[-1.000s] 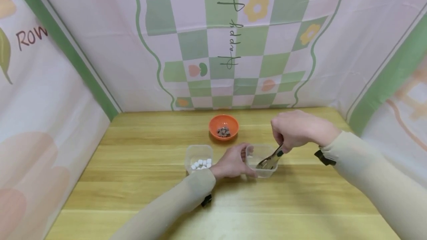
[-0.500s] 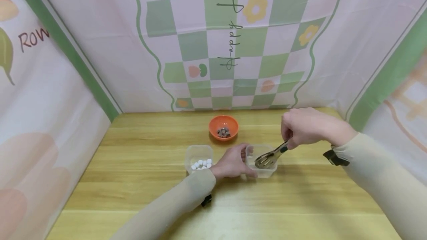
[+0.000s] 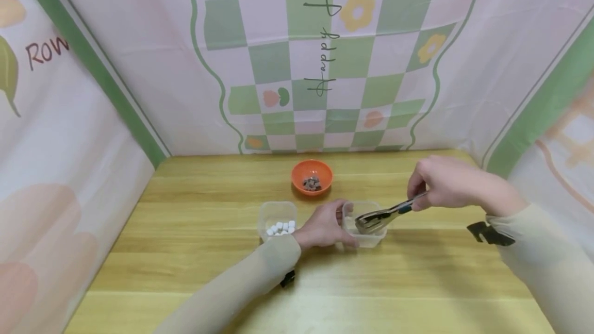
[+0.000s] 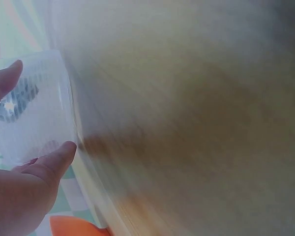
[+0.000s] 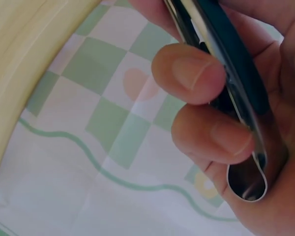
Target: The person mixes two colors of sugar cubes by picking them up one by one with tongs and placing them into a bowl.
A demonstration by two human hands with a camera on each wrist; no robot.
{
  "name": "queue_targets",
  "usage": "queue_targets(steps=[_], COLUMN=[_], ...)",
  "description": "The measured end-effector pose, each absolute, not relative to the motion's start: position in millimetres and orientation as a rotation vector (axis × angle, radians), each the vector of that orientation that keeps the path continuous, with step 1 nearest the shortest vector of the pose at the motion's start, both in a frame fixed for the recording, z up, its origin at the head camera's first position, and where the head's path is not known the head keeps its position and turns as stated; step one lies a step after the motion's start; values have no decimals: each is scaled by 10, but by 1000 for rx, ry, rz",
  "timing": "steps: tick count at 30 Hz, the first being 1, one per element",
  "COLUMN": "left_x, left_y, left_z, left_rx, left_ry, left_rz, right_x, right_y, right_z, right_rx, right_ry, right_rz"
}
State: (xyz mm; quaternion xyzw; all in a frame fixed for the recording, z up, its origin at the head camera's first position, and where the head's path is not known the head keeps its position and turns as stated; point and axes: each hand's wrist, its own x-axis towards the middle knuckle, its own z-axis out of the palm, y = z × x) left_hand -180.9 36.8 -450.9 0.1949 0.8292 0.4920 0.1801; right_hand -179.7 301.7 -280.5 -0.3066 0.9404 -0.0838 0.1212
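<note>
My left hand [image 3: 321,226] grips the clear plastic container [image 3: 368,241] from its left side, thumb on the near wall and fingers at the far one. In the left wrist view, a thumb and fingers lie against the container's translucent wall [image 4: 46,115]. Metal tongs [image 3: 399,209] are held by my right hand [image 3: 447,183], their slotted tips lowered inside that container. The right wrist view shows fingers curled round the tongs [image 5: 250,189] near their looped end, with a dark strip on one arm. Whether anything lies between the tips cannot be made out.
Left of my left hand stands another clear container [image 3: 266,214] with several white cubes [image 3: 280,228]. Behind the containers sits an orange bowl [image 3: 299,171] holding small brown pieces [image 3: 311,184]. A printed curtain [image 3: 185,117] borders the wooden table [image 3: 185,251] at the back and sides.
My right hand has moved right, tilting the tongs flatter while their tips stay in the container. The left hand and its container have kept their place.
</note>
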Motion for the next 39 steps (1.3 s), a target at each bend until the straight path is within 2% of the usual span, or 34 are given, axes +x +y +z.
queue_targets(steps=[23, 32, 39], left_x=[-1815, -1822, -1819], left_y=[384, 379, 384], left_z=[-4512, -4523, -4510], left_rx=[508, 496, 521], left_ry=[2296, 2286, 2295], left_rz=[1440, 1454, 1444], right_x=[-1659, -1906, -2179], right_y=[3509, 3270, 3017], right_z=[-2902, -2839, -3001], right_rx=[-808, -609, -622], right_ry=[2872, 2865, 2874], right_rz=[-714, -770, -793])
